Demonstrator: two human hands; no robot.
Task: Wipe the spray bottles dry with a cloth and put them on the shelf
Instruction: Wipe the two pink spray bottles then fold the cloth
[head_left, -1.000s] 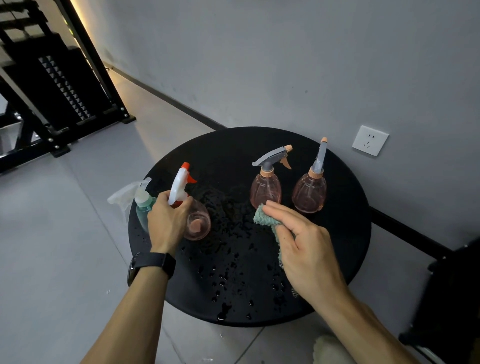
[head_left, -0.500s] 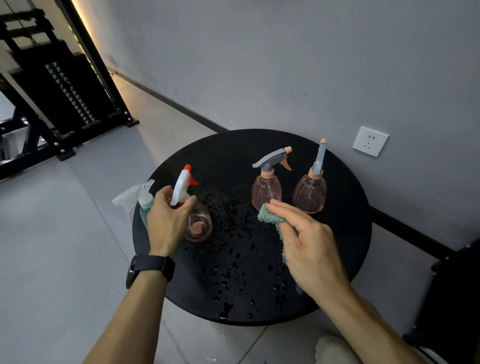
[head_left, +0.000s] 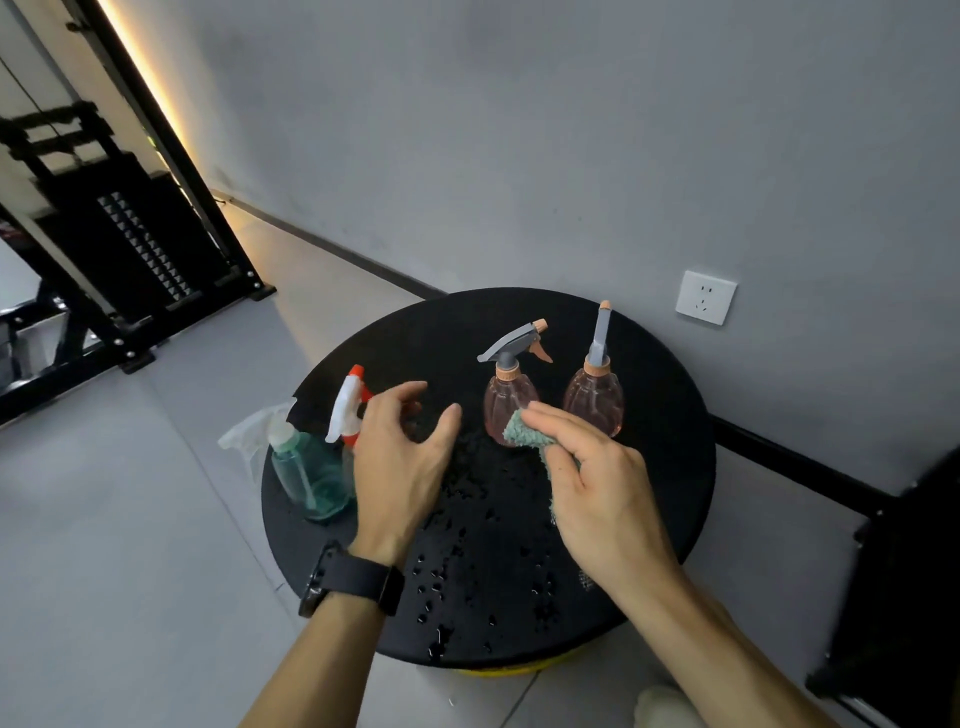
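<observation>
**Wet bottles, grip the necks**

Droplets cover the black round table (head_left: 649, 467). My left hand (head_left: 400, 467) hovers spread; my right hand (head_left: 597, 483) pinches the cloth (head_left: 524, 434) beside four spray bottles (head_left: 506, 402). They look light and slippery, so I'd grasp necks.

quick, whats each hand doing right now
Left hand: open, fingers spread, holding nothing.
Right hand: pinching the green cloth.

Fluffy teal cloth (head_left: 524, 435), translucent plastic bottles (head_left: 506, 408), wet glossy black tabletop (head_left: 670, 467).
</observation>
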